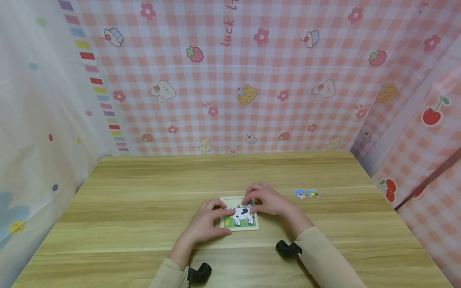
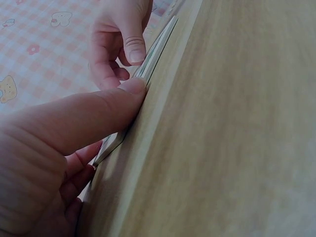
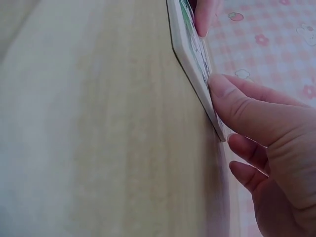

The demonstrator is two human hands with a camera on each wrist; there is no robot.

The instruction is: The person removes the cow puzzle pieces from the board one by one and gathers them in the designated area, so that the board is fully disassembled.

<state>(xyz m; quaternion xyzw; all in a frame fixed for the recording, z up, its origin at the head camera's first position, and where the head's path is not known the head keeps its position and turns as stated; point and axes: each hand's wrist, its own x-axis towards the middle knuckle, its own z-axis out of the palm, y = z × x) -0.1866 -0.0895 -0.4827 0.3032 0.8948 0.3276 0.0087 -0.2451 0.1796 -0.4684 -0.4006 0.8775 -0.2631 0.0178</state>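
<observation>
A small wooden jigsaw puzzle (image 1: pixel 242 229) with a black-and-white cow on green lies flat on the table between the two hands. Bare wood shows along the far part of its frame. My left hand (image 1: pixel 208 220) grips the puzzle's left side, thumb at the near edge and fingers over the far left; in the left wrist view the thumb (image 2: pixel 106 111) presses the edge. At the far right corner, my right hand (image 1: pixel 268 200) holds a bluish puzzle piece (image 1: pixel 249 203) between thumb and index finger, mostly hidden by them. The right thumb (image 3: pixel 237 101) touches the puzzle's edge.
Two loose puzzle pieces, one blue with pink (image 1: pixel 299 194) and one blue with yellow (image 1: pixel 313 194), lie to the right beyond the right hand. The wooden table (image 1: pixel 144 192) meets a pink checked curtain (image 1: pixel 230 120) at the back. Black wrist mounts (image 1: pixel 200 273) sit on both sleeves.
</observation>
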